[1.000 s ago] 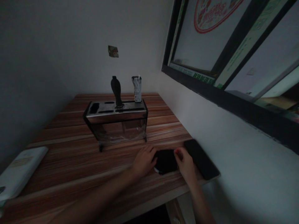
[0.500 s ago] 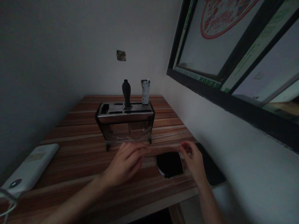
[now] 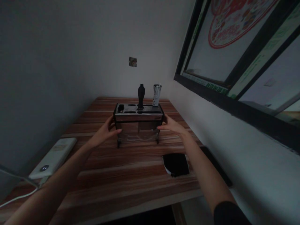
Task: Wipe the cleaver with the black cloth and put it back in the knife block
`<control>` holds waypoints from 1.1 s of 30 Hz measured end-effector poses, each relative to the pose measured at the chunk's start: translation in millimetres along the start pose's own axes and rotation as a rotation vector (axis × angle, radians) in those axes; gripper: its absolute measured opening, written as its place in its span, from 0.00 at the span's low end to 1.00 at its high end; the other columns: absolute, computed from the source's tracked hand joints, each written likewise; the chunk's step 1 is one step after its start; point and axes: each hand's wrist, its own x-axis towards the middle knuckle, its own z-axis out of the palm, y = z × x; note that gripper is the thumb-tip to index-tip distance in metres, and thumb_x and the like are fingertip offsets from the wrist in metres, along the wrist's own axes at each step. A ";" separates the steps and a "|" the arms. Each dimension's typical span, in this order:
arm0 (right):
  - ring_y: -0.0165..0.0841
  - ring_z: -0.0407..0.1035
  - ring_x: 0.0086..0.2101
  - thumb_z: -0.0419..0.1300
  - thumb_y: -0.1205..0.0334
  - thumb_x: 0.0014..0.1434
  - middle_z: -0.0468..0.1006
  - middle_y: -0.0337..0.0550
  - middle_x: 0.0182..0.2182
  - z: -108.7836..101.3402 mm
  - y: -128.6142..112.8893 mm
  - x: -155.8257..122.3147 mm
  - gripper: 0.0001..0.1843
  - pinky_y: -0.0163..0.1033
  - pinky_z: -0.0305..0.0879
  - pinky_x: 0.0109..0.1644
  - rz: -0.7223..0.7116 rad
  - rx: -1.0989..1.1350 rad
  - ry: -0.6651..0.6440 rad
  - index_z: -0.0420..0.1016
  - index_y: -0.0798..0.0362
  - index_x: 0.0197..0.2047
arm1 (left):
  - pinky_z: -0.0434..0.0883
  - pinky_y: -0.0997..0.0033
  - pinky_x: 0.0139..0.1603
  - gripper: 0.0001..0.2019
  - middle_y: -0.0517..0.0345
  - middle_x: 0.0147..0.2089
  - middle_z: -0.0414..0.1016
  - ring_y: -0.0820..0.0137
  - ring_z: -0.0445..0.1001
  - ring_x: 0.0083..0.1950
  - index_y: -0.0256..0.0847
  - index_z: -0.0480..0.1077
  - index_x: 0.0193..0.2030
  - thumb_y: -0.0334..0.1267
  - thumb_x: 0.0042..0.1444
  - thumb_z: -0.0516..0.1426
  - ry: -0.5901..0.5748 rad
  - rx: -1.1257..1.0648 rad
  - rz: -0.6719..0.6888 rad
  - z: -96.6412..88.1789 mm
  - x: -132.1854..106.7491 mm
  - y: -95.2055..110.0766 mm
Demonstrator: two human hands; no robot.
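Note:
A slotted knife holder with a metal top, black end frames and clear lower sides stands upright on the table. My left hand grips its left end, thumb across the front. Around the right end is my right hand, its thumb on the front as well; the other fingers are partly hidden behind the frame. A black bulbous handle sticks up from the middle of the top. Beside it, a grey handle wrapped in clear plastic stands in the right part.
A small black pouch lies near the table's front right. A dark flat slab sits along the right wall, partly behind my forearm. At left lies a white power bank with a white cable. A framed window is on the right.
Both hands have moved forward from near the black pouch to the two ends of the knife holder and taken hold of it. The view has shifted somewhat left.

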 end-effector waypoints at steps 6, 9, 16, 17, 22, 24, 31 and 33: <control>0.40 0.64 0.57 0.74 0.58 0.40 0.68 0.43 0.60 -0.4 7.6 5.7 0.44 0.49 0.60 0.63 0.010 0.081 -0.025 0.65 0.45 0.60 | 0.67 0.52 0.61 0.40 0.45 0.64 0.67 0.52 0.67 0.62 0.42 0.63 0.60 0.55 0.40 0.67 0.003 -0.069 -0.088 -4.4 7.1 5.2; 0.40 0.64 0.57 0.74 0.60 0.39 0.68 0.42 0.60 0.3 10.0 7.3 0.45 0.48 0.60 0.63 0.001 0.094 -0.006 0.64 0.45 0.60 | 0.69 0.53 0.59 0.40 0.46 0.59 0.72 0.52 0.69 0.60 0.42 0.65 0.58 0.53 0.38 0.68 -0.014 -0.063 -0.114 -10.0 10.9 2.1; 0.40 0.63 0.59 0.75 0.63 0.38 0.69 0.41 0.59 -3.9 6.4 9.5 0.40 0.49 0.57 0.65 -0.023 0.071 0.040 0.69 0.46 0.56 | 0.67 0.48 0.60 0.38 0.45 0.58 0.73 0.52 0.71 0.59 0.40 0.68 0.55 0.51 0.36 0.69 0.016 -0.044 -0.124 -9.4 13.9 1.1; 0.40 0.63 0.59 0.75 0.63 0.38 0.70 0.41 0.59 -7.0 4.9 8.7 0.39 0.49 0.56 0.65 -0.025 0.065 0.047 0.70 0.46 0.55 | 0.66 0.48 0.61 0.38 0.45 0.58 0.72 0.51 0.70 0.59 0.40 0.68 0.54 0.51 0.35 0.69 0.020 -0.048 -0.127 -6.7 14.3 3.8; 0.42 0.64 0.57 0.76 0.64 0.36 0.74 0.42 0.55 -35.3 -5.5 -1.9 0.37 0.49 0.57 0.64 -0.006 0.029 0.075 0.73 0.48 0.52 | 0.61 0.45 0.64 0.40 0.42 0.62 0.68 0.50 0.68 0.61 0.38 0.67 0.56 0.50 0.35 0.69 0.023 -0.096 -0.097 15.7 24.1 17.9; 0.43 0.65 0.57 0.76 0.64 0.35 0.74 0.42 0.55 -50.1 -10.1 -9.9 0.36 0.49 0.58 0.64 0.015 0.017 0.088 0.74 0.49 0.51 | 0.60 0.45 0.64 0.40 0.41 0.63 0.67 0.50 0.67 0.62 0.38 0.66 0.57 0.48 0.35 0.70 0.004 -0.123 -0.054 28.4 31.4 21.0; 0.45 0.70 0.52 0.75 0.63 0.35 0.78 0.43 0.50 -98.2 -18.8 -49.8 0.37 0.49 0.64 0.58 0.101 -0.015 0.156 0.74 0.49 0.52 | 0.60 0.49 0.65 0.42 0.40 0.63 0.66 0.54 0.66 0.63 0.36 0.63 0.60 0.43 0.36 0.70 -0.075 -0.231 0.036 85.5 55.7 25.6; 0.45 0.71 0.51 0.75 0.63 0.35 0.79 0.43 0.48 -108.2 -19.0 -60.7 0.36 0.49 0.65 0.57 0.119 -0.021 0.171 0.74 0.49 0.51 | 0.60 0.49 0.66 0.44 0.40 0.63 0.67 0.54 0.66 0.63 0.36 0.62 0.61 0.43 0.36 0.70 -0.084 -0.252 0.055 101.0 60.0 25.8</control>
